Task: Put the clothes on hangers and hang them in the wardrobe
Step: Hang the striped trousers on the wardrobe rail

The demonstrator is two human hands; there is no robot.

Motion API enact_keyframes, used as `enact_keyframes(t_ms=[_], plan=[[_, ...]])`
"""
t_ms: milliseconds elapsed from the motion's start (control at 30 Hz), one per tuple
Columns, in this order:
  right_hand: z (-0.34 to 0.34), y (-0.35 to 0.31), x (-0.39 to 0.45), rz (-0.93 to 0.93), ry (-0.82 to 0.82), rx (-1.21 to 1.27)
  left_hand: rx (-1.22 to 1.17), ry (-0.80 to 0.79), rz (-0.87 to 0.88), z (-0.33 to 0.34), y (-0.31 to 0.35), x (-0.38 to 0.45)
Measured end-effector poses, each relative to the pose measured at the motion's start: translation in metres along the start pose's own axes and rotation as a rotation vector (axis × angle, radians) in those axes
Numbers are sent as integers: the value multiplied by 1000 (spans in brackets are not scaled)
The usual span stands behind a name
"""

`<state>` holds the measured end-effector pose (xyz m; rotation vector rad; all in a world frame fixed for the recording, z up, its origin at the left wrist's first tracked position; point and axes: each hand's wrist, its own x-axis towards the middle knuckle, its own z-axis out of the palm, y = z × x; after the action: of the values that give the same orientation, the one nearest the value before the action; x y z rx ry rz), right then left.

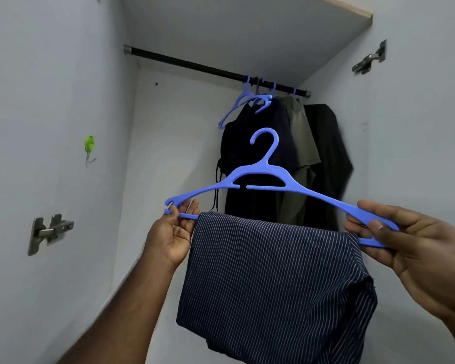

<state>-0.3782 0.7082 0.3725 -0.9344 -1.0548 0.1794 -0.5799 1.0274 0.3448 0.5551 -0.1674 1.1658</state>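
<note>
Wardrobe rail (189, 64), dark hung clothes (286, 158) behind hanger (263, 177)

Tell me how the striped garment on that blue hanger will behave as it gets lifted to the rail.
The striped garment is draped folded over the blue hanger bar, so it probably sags limp and may sway. Nothing clips it, so tilting could slide it sideways. The left hand and right hand holding both ends likely steady it.

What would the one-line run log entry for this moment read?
left hand holds blue hanger end | right hand pinches other end | striped garment draped over bar | rail not yet reached
</note>
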Motion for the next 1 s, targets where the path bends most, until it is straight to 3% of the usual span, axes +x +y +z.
enact_keyframes(t_ms=[600,1000], plan=[[67,73,177,-222,-48,-91,25,-56,-13,-10,8,215],[121,83,250,-234,114,-154,124,-13,-40,6,25,312]])
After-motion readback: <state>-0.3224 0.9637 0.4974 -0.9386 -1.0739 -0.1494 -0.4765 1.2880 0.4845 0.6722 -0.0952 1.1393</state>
